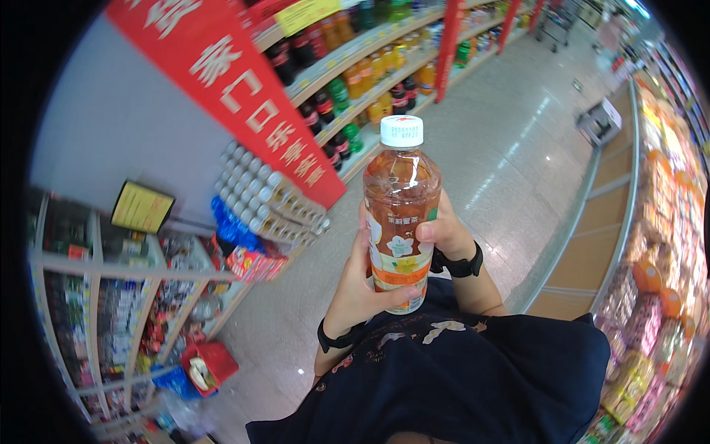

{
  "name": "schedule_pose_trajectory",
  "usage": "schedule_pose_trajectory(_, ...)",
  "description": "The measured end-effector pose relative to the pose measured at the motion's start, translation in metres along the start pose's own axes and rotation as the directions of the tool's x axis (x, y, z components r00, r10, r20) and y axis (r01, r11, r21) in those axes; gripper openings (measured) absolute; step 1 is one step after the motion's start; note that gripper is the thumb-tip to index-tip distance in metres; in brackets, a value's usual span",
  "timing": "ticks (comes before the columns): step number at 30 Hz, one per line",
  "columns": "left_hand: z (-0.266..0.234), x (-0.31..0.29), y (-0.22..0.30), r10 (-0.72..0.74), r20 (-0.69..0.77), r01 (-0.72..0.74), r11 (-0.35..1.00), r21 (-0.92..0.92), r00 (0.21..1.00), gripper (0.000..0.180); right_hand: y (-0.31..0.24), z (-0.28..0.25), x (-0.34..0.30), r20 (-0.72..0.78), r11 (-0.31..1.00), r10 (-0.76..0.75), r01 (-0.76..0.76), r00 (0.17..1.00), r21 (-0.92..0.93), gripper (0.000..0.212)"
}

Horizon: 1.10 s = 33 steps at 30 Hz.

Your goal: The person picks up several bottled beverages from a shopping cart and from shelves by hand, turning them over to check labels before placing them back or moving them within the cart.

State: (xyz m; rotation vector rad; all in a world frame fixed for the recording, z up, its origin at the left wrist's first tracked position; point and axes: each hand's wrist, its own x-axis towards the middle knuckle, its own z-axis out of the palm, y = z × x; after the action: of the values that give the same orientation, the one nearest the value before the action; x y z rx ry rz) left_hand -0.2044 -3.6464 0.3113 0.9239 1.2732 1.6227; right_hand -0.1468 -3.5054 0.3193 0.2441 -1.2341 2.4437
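Observation:
A clear plastic bottle of amber-brown drink stands upright before me in the middle of the view. Its white cap is on, and a label with a white flower and an orange band wraps its lower part. My left hand is closed round the lower left side, thumb across the front near the base. Higher up on the right side, my right hand grips the bottle too, its thumb pressed on the label. The other fingers of both hands are mostly hidden behind the bottle. Each wrist wears a black band.
Shelves of drink bottles line the far aisle beside a red sign panel. Stacked cans and a red basket are at the left. Packaged goods fill a long display on the right. A shopping cart stands far off.

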Motion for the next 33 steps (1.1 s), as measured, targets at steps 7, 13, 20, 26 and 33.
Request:
schedule_pose_trajectory(7, 0.066, 0.122, -0.016, -0.054, 0.229, 0.057, 0.998, -0.006, 0.972, 0.089, -0.097, -0.088, -0.014, -0.252, 0.980, -0.155, 0.117, 0.955, -0.160, 0.077)
schedule_pose_trajectory(13, 0.109, 0.218, -0.026, -0.084, 0.404, 0.074, 0.996, 0.040, 0.911, 0.081, -0.153, -0.154, -0.021, -0.417, 0.957, -0.240, 0.142, 0.877, -0.253, 0.080)
schedule_pose_trajectory(20, 0.137, 0.322, -0.045, -0.154, 0.554, 0.179, 0.984, 0.009, 0.819, 0.070, -0.187, -0.229, -0.004, -0.492, 0.883, -0.386, 0.159, 0.781, -0.441, 0.083)
schedule_pose_trajectory(26, 0.152, 0.427, -0.048, -0.131, 0.659, 0.127, 0.990, 0.053, 0.741, 0.076, -0.235, -0.290, 0.038, -0.484, 0.853, -0.482, 0.267, 0.730, -0.448, 0.069)
schedule_pose_trajectory(33, 0.139, 0.548, -0.027, -0.011, 0.702, 0.029, 1.000, -0.013, 0.713, 0.075, -0.283, -0.341, 0.129, -0.458, 0.757, -0.613, 0.311, 0.644, -0.575, 0.083)
